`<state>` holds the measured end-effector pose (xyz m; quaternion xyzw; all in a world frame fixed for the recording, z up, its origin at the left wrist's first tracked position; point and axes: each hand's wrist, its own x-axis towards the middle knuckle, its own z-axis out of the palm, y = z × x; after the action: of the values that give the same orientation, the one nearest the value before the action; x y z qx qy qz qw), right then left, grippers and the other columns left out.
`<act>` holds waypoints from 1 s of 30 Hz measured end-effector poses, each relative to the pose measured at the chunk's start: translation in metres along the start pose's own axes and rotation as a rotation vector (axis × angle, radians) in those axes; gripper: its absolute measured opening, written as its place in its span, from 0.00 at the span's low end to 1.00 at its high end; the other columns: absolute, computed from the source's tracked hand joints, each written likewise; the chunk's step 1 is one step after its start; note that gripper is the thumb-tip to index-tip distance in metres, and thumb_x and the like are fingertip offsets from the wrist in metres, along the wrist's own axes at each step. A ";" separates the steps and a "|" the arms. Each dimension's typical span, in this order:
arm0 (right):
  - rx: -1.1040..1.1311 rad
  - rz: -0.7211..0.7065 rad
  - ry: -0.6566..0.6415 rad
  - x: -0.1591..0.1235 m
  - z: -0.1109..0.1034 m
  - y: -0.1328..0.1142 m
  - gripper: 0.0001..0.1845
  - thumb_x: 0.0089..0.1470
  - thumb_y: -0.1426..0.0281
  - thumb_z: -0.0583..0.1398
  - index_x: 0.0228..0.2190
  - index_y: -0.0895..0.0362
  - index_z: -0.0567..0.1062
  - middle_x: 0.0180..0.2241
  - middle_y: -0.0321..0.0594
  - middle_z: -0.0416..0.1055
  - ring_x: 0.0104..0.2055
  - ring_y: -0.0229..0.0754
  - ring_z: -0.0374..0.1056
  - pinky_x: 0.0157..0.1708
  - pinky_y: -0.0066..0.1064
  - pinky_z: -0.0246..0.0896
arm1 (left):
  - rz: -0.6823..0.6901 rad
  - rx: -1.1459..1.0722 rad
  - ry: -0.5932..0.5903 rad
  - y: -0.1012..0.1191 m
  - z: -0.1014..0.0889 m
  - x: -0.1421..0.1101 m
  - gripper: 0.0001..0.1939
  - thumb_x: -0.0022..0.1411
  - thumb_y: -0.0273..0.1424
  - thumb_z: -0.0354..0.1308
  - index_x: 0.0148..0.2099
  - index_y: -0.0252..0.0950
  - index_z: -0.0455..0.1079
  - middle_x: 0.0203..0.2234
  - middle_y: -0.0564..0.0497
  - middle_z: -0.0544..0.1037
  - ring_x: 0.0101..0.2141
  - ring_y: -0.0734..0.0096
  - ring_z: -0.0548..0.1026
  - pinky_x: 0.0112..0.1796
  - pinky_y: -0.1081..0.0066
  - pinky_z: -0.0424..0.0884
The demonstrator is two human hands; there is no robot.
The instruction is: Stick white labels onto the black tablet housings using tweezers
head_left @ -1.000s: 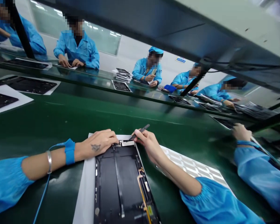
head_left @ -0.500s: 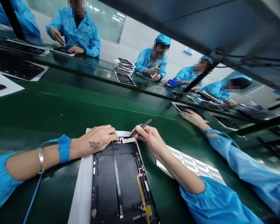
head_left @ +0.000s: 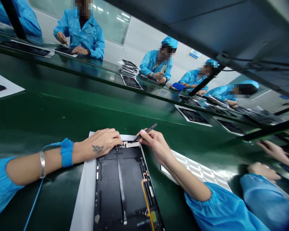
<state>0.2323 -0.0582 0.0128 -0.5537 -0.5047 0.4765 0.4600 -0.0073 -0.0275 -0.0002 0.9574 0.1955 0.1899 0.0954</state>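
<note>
Watching live: left hand (head_left: 98, 141) half-curled, open, resting on top edge of tablet housing (head_left: 120, 183); right hand (head_left: 156, 149) pinching black tweezers (head_left: 147, 131), tips at housing's top; housing on near edge of green bench (head_left: 50, 122); both hands unchanged since last look.

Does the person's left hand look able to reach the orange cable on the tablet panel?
Probably yes. The left hand rests on the top of the tablet panel, and only flat panel lies between it and the orange cable; the right forearm lies clear beside the panel.
</note>
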 end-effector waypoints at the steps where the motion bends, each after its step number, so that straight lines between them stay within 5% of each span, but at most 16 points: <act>1: -0.001 -0.005 -0.002 0.000 0.000 0.000 0.27 0.39 0.45 0.70 0.23 0.58 0.77 0.23 0.36 0.70 0.30 0.37 0.66 0.38 0.31 0.64 | 0.003 -0.002 0.002 0.000 0.000 0.000 0.14 0.73 0.23 0.44 0.46 0.36 0.72 0.39 0.48 0.76 0.36 0.67 0.69 0.38 0.69 0.65; 30: -0.055 -0.045 0.011 -0.003 0.000 -0.001 0.26 0.41 0.45 0.69 0.25 0.57 0.77 0.24 0.37 0.71 0.29 0.39 0.66 0.37 0.33 0.67 | 0.007 -0.039 -0.013 0.001 -0.004 0.000 0.16 0.72 0.23 0.42 0.46 0.36 0.72 0.40 0.47 0.76 0.36 0.67 0.69 0.39 0.67 0.66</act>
<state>0.2323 -0.0607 0.0136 -0.5572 -0.5273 0.4490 0.4581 -0.0082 -0.0279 0.0034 0.9572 0.1878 0.1879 0.1147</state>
